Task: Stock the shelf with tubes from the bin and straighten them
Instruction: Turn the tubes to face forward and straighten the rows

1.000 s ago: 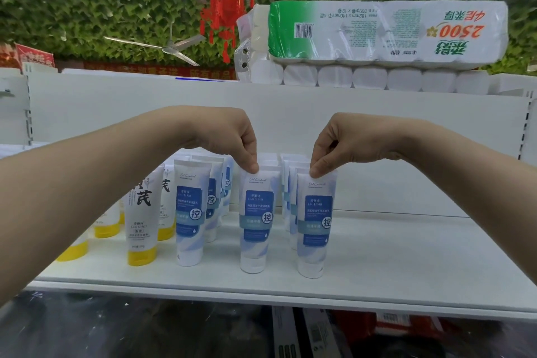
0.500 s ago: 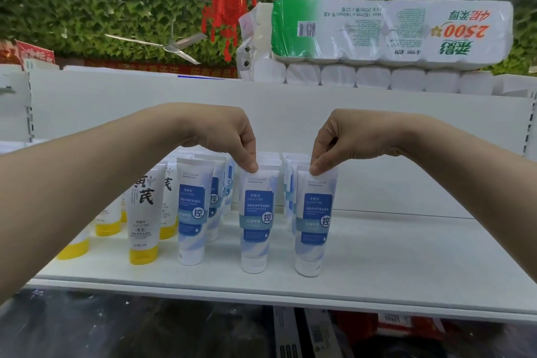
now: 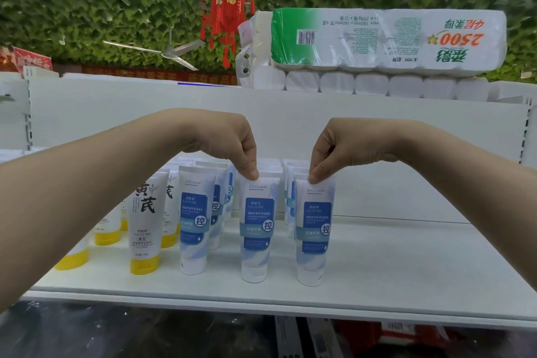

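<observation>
- My left hand [image 3: 232, 145] pinches the flat top edge of the left blue tube [image 3: 257, 227] with thumb and finger closed on it.
- My right hand [image 3: 328, 151] pinches the right blue tube [image 3: 313, 232] the same way.
- Both tubes stand cap-down near the front edge of the shelf [image 3: 406, 270], apart from each other.
- They look light and squishy, maybe slippery. The flat top edge seems the stiffest place to hold.
- They are tall on small caps, so a hard push could tip them.
</observation>
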Tool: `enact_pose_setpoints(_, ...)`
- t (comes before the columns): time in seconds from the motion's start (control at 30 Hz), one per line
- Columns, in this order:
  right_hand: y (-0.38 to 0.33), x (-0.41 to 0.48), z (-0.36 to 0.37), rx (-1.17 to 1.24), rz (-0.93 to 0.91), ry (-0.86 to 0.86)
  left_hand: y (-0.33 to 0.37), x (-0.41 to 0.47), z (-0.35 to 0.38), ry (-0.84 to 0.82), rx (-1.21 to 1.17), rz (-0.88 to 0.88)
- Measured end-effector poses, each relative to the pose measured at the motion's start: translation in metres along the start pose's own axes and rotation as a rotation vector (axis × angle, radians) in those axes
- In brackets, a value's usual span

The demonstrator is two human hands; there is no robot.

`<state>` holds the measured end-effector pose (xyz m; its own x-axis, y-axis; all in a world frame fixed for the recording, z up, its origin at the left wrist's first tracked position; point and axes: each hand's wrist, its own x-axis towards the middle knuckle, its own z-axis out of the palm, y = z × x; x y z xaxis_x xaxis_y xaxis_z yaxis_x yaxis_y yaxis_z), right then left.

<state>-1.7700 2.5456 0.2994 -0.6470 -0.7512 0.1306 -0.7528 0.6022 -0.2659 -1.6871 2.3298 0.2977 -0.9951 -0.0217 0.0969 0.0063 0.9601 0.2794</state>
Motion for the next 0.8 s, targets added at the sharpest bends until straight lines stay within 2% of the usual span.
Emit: enact_pose_setpoints(0.8,-0.0031,0.0015,-0.0002,-0.01,0.04,-0.049,-0.0004,0.0069,0.0023,-0.044,-0.047,0.058)
